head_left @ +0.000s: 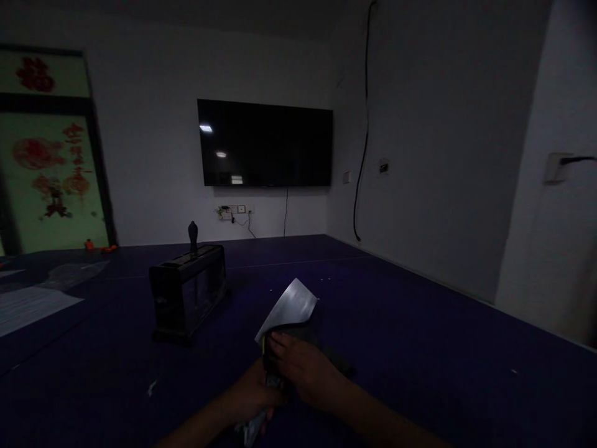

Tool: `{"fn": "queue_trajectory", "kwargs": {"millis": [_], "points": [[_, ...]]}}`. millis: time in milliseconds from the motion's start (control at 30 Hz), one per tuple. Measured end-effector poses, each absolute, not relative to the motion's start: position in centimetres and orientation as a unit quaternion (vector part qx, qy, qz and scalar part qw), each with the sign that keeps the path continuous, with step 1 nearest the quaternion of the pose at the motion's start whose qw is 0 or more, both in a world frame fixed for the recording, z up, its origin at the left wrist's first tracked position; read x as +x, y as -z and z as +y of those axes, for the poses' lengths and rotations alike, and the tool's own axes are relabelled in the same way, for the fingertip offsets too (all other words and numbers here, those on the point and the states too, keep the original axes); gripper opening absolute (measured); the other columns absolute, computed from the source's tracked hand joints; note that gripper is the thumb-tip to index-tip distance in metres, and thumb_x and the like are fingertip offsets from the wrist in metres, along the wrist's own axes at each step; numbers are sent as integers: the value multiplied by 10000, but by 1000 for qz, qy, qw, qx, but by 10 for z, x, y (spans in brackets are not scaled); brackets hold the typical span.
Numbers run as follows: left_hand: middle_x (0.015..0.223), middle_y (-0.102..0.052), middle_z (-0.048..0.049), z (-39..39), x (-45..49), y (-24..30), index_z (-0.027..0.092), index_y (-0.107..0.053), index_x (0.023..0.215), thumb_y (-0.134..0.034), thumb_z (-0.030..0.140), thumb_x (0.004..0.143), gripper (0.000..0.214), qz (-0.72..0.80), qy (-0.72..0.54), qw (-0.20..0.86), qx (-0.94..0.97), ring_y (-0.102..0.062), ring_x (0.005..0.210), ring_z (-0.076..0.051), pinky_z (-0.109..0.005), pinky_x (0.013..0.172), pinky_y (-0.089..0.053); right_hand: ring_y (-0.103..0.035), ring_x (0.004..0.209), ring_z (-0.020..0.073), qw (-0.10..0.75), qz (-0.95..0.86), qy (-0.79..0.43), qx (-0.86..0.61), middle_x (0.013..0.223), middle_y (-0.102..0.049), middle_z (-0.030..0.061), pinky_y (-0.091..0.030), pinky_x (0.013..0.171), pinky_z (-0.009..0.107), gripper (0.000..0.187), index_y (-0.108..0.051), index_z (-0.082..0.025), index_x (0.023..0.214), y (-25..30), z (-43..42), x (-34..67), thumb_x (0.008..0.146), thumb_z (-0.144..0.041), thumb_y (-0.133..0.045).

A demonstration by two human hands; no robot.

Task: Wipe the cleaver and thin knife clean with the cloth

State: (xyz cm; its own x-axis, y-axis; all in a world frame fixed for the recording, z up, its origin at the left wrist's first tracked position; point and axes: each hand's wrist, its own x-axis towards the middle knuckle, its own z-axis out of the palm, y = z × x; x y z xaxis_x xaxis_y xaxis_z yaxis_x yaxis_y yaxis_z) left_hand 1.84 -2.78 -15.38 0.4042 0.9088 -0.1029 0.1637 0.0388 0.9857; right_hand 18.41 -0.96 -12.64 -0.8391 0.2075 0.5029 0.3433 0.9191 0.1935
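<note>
A broad cleaver (291, 305) points up and away from me over the purple table, its bare metal blade catching some light. My left hand (252, 393) is closed around the cleaver's handle, and the pale handle end shows below the fingers. Against the lower blade, my right hand (305, 368) presses a dark cloth (303, 335), its fingers bent over it. Part of the cloth trails to the right of that hand. Left of the cleaver stands a black knife block (189, 292) with one dark knife handle (193, 235) sticking up from its top.
The purple tabletop (410, 348) runs back to the walls and carries small white scraps. Papers (35, 305) and clear plastic (74, 272) lie at the left. Small orange items (100, 247) sit at the far left edge. A television (265, 144) hangs on the back wall.
</note>
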Motion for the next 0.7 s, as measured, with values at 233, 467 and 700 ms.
{"fn": "queue_trajectory", "kwargs": {"millis": [233, 467, 700], "points": [[374, -459, 103, -29, 20, 151, 166, -477, 754, -579, 156, 580, 202, 482, -294, 552, 614, -377, 255, -71, -201, 347, -365, -205, 1315, 184, 239, -947, 150, -152, 1362, -385, 128, -289, 1058, 352, 444, -475, -66, 1224, 128, -9, 183, 791, -34, -384], [372, -467, 99, -27, 17, 155, 165, -476, 816, -619, 221, 572, 289, 422, -315, 584, 617, -379, 256, -77, -183, 310, -324, -194, 1318, 183, 267, -935, 173, -159, 1360, -384, 140, -290, 1057, 352, 464, -460, -55, 1232, 133, -3, 182, 777, -15, -380], [392, -457, 100, -28, 14, 148, 174, -440, 738, -620, 237, 605, 233, 421, -264, 588, 638, -368, 267, -43, -127, 292, -272, -226, 1308, 198, 306, -905, 189, -228, 1369, -367, 142, -331, 1035, 364, 486, -432, -71, 1265, 132, 8, 189, 790, 3, -356]]}}
